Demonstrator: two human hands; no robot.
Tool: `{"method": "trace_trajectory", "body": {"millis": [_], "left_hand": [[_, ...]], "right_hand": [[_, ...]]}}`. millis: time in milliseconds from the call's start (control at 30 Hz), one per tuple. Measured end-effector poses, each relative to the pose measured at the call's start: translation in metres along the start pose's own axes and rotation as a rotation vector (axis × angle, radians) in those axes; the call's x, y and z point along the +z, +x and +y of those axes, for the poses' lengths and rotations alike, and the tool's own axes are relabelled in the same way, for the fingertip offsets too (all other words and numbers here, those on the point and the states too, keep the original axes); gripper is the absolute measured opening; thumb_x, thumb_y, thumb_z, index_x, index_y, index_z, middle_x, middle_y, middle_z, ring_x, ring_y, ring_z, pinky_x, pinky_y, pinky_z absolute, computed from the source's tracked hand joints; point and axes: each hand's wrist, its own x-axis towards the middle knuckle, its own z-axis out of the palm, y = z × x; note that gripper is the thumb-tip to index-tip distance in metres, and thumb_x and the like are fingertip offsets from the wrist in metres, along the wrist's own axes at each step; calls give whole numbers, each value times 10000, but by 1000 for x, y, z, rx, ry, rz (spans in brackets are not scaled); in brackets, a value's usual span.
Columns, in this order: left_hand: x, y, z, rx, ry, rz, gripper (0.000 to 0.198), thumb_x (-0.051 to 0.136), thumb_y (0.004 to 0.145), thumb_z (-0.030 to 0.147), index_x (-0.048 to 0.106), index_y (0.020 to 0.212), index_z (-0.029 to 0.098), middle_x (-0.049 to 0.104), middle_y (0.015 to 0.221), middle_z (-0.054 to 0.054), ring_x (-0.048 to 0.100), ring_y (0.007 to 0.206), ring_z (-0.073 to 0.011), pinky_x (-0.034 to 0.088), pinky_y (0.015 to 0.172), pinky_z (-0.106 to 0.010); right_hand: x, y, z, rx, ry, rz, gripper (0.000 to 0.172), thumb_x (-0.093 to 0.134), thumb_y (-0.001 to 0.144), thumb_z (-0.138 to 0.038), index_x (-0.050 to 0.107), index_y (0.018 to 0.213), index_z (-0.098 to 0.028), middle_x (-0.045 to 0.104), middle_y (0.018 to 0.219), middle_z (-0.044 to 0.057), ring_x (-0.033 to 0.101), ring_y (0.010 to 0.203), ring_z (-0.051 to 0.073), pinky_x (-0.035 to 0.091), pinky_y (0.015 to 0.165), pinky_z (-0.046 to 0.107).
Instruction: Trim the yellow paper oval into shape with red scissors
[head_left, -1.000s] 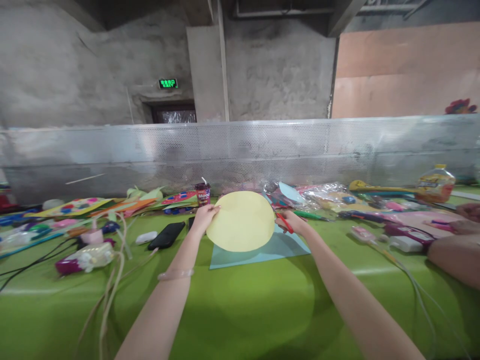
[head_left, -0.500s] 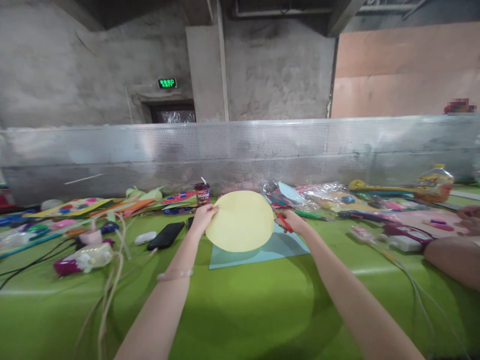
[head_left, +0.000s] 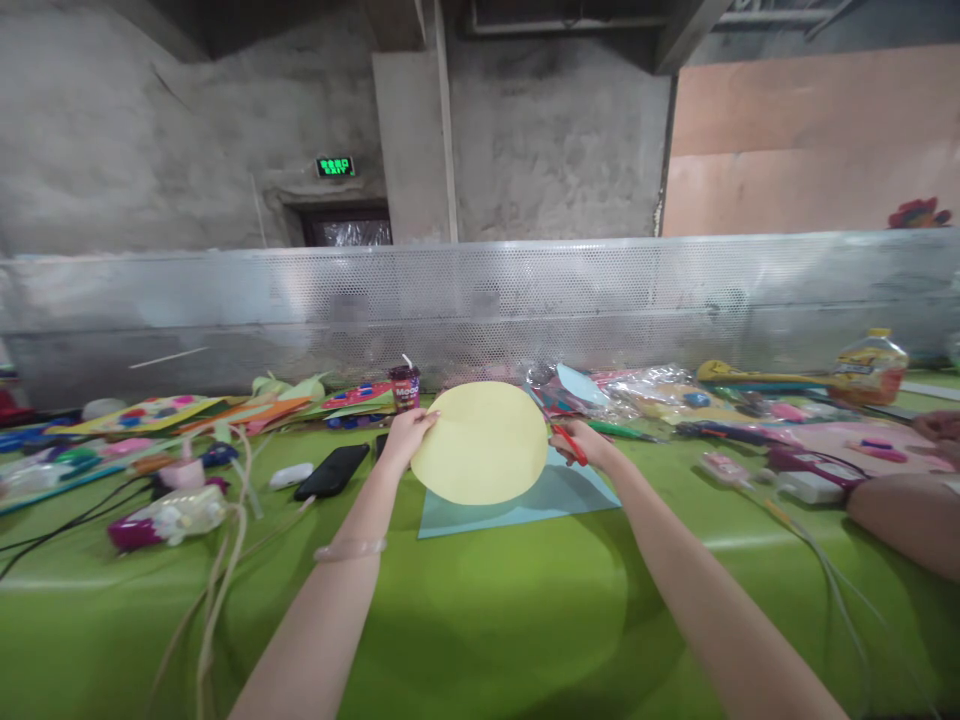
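Note:
A rounded sheet of pale yellow paper (head_left: 481, 443) is held up facing me, pinched at its left edge by my left hand (head_left: 409, 436). My right hand (head_left: 589, 445) is closed around red-handled scissors (head_left: 573, 446) close to the paper's right edge. The blades are mostly hidden, so whether they touch the paper I cannot tell. Beneath the yellow sheet a light blue sheet of paper (head_left: 517, 512) lies on the green tabletop (head_left: 480, 610), partly covered from view.
Left of my hands are a black phone (head_left: 333, 471), a white case (head_left: 291, 475) and pale cables (head_left: 225, 570). A dark drink cup (head_left: 405, 388) with a straw stands behind. At right are a juice bottle (head_left: 870, 368) and another person's arm (head_left: 904, 522). A perforated metal panel (head_left: 480, 300) runs along the back.

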Motion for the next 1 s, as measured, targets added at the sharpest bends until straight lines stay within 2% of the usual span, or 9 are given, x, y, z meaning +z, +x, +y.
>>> {"method": "trace_trajectory", "body": {"millis": [500,1000], "left_hand": [[-1,-1,2,7,13,-1,326,558,606,404,648,755,129,654,692,-54,566,608,-183,402,525,-245],[0,-1,1,-2,-7,-8,334,560,602,405,649,756,123,653,686,-61,568,598,-182,407,512,-245]], "right_hand": [[0,2,6,-3,26,-23,251,466,667,-303,373,486,-155,418,429,-22,394,377,63,373,383,195],[1,2,3,-30,38,-34,171,424,654,-260,397,520,-157,382,412,-43,382,385,61,385,390,186]]}}
